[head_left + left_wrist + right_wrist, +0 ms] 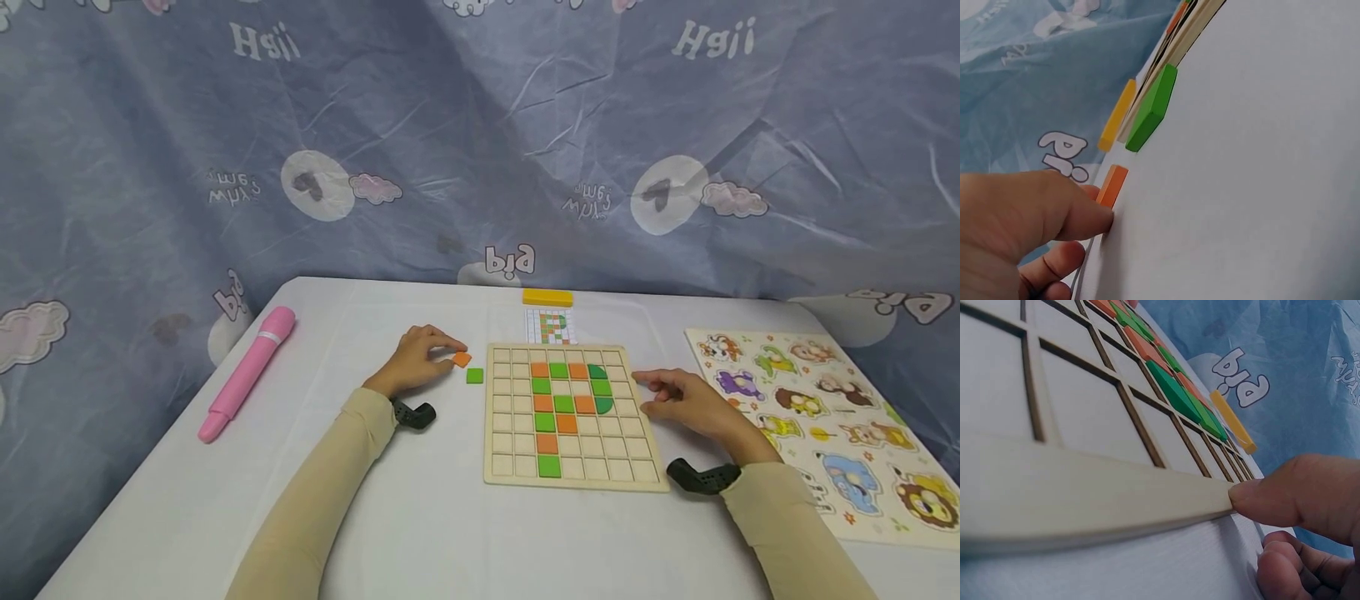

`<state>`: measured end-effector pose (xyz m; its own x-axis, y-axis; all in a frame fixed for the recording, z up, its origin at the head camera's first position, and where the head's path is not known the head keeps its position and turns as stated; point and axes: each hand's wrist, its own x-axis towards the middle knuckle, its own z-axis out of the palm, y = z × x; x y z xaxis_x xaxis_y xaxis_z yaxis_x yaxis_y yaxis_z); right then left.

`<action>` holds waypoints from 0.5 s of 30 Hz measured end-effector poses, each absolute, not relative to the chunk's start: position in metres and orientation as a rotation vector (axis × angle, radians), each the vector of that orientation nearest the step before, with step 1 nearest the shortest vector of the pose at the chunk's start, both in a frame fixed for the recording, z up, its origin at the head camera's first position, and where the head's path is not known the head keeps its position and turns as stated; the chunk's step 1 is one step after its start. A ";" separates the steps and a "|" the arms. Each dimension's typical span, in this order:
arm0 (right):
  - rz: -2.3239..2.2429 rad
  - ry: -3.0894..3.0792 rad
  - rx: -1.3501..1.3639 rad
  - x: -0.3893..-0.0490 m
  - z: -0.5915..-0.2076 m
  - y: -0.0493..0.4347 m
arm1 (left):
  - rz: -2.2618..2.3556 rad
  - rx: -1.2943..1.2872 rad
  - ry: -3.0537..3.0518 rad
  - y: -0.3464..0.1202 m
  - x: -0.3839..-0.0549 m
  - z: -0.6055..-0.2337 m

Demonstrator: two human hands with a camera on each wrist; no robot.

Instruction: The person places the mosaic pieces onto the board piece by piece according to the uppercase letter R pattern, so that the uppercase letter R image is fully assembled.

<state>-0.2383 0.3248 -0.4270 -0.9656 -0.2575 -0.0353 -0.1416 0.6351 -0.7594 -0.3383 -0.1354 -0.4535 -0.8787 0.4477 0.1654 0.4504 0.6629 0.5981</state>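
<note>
My left hand [417, 358] pinches an orange square tile [462, 359] between thumb and fingers, left of the wooden grid board [510, 473]. In the left wrist view the orange tile [1112, 186] is tilted at the thumb tip, close to the white tabletop. A green square tile [475, 376] lies between that hand and the board. Orange and green tiles, two or three with rounded corners, form a P shape in the grid. At the board's right edge, my right hand [693, 406] touches the rim with its thumb; its other fingers are loosely bent.
Behind the board lie a printed P pattern card [553, 326] and a yellow bar [547, 297]. A pink wand-like object [249, 373] is on the left. An animal puzzle board [810, 433] sits at the right, partly behind the right forearm. A patterned curtain [480, 150] hangs behind the table.
</note>
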 end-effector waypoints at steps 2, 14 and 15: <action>-1.240 2.714 -0.330 -0.238 -0.427 0.325 | -1.042 -0.749 -2.857 -0.138 -0.339 -0.455; -1.255 2.714 -0.326 -0.237 -0.427 0.324 | -1.189 -0.689 -2.792 -0.144 -0.335 -0.452; -1.254 2.715 -0.329 -0.237 -0.427 0.324 | -1.203 -0.691 -2.786 -0.143 -0.333 -0.451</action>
